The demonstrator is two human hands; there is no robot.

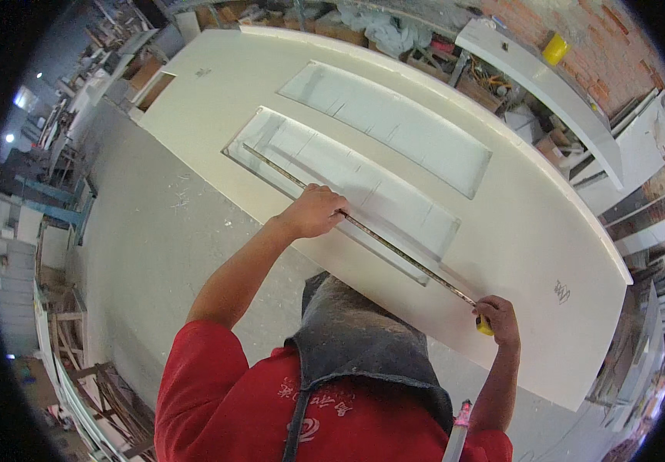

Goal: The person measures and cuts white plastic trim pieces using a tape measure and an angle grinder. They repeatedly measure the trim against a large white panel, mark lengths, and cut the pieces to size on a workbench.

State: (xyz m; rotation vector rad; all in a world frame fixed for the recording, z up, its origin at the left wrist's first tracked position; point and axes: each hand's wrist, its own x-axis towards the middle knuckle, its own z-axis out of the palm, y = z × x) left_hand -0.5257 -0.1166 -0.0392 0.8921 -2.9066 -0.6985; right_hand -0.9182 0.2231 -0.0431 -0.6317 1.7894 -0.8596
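Observation:
A large cream panel [502, 262] lies in front of me, with two long rectangular recesses cut into it. Across the nearer recess [394, 204] runs an extended tape measure blade [402, 254]; its far left end lies near that recess's left side. My left hand [319, 210] is closed around the blade about midway. At the right, my right hand [498, 319] grips the yellow tape measure case [484, 325], over the panel near its front edge. Short dark marks show inside both recesses, including the farther one [394, 131].
Behind the panel stands a white bench [540, 85] with a yellow object [555, 48] on it, before a brick wall. Boxes and plastic wrapping [394, 32] clutter the back. Wooden racks [78, 362] stand at the left, beyond the grey floor [140, 231].

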